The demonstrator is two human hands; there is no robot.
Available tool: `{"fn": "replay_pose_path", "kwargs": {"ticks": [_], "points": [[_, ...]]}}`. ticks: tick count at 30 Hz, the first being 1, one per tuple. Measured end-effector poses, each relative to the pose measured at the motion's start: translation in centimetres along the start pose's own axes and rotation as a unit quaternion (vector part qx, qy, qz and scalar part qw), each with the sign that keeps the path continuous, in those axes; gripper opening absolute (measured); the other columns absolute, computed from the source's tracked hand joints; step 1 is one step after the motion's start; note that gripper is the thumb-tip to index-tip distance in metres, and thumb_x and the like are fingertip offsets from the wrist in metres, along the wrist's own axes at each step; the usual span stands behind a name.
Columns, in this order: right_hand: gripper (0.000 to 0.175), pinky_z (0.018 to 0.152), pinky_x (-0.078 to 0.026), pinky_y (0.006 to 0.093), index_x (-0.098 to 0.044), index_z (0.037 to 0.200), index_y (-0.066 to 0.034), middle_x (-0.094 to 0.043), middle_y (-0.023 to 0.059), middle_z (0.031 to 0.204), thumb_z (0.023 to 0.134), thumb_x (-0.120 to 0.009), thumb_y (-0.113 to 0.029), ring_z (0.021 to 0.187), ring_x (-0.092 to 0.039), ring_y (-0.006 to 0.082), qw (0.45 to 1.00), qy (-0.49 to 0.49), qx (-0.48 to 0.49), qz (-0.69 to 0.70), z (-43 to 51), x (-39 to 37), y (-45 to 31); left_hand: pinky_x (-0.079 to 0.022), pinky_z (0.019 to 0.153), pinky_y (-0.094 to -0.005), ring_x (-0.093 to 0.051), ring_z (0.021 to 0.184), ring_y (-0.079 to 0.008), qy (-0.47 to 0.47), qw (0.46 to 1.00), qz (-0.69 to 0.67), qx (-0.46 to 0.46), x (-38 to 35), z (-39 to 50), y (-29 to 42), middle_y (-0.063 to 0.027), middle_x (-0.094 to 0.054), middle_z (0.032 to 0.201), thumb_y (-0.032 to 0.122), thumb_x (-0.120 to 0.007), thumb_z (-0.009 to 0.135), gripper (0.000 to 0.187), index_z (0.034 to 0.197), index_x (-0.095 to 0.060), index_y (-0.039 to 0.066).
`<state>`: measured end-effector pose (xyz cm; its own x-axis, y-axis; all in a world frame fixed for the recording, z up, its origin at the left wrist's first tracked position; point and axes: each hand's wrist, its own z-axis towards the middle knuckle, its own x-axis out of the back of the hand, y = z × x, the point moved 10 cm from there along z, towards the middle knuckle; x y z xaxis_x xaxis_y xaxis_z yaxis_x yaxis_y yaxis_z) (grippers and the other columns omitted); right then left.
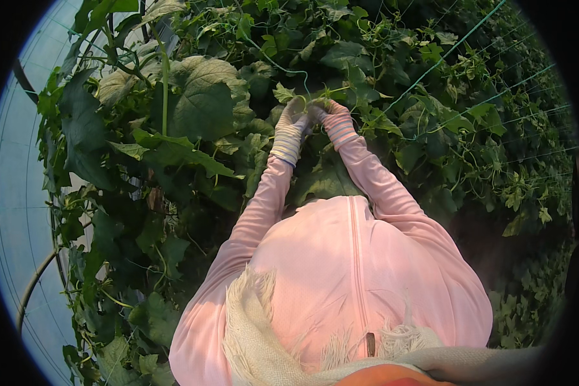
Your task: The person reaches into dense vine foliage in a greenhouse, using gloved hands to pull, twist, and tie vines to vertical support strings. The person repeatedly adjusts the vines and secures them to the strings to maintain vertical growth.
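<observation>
Both hands wear striped knit gloves and meet in front of me among climbing vine leaves. My left hand (290, 123) has its fingers closed at a thin vine shoot (337, 90) with a small pale-green leaf (283, 93) beside it. Close against it, my right hand (336, 118) pinches the same shoot from the other side. A teal string (282, 67) runs down from above and ends between the two hands. Blur and the gloves hide the fingertips, so whether the string is gripped too cannot be told.
Large broad leaves (207, 96) hang to the left. Taut green trellis strings (444, 59) slant across dense vines on the right. Beyond the foliage at far left are pale sheeting (17, 169) and a curved pipe (34, 280). A fringed cream scarf (251, 318) hangs over my pink jacket (313, 260).
</observation>
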<state>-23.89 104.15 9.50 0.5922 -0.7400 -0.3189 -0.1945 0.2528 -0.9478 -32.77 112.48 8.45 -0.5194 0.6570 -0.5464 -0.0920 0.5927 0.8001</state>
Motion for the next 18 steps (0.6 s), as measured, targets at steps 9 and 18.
{"fn": "replay_pose_path", "kwargs": {"ticks": [9,18], "points": [[0.017,0.069,-0.047,0.0297,-0.063,0.093,-0.0111,-0.063,0.0069,0.086,0.077,-0.061,-0.016,0.074,-0.058,0.0197,0.934,-0.007,0.031,-0.356,-0.9,-0.2,-0.2,-0.047,0.067,-0.0225,-0.057,0.073,-0.0088,0.026,0.963,0.233,-0.135,0.5,0.5,3.4,-0.0046,-0.063,0.086,0.002,-0.058,0.081,0.016,0.096,-0.062,0.003],[0.037,0.069,-0.046,0.0366,-0.062,0.092,-0.0141,-0.060,0.0091,0.087,0.076,-0.050,-0.046,0.081,-0.057,0.0278,0.654,-0.092,-0.070,-0.748,0.2,0.3,2.4,-0.046,0.066,-0.0242,-0.055,0.070,-0.0092,0.037,0.968,0.247,-0.029,0.7,-0.9,0.6,-0.0028,-0.063,0.080,0.017,-0.061,0.082,0.018,0.091,-0.063,0.002]]}}
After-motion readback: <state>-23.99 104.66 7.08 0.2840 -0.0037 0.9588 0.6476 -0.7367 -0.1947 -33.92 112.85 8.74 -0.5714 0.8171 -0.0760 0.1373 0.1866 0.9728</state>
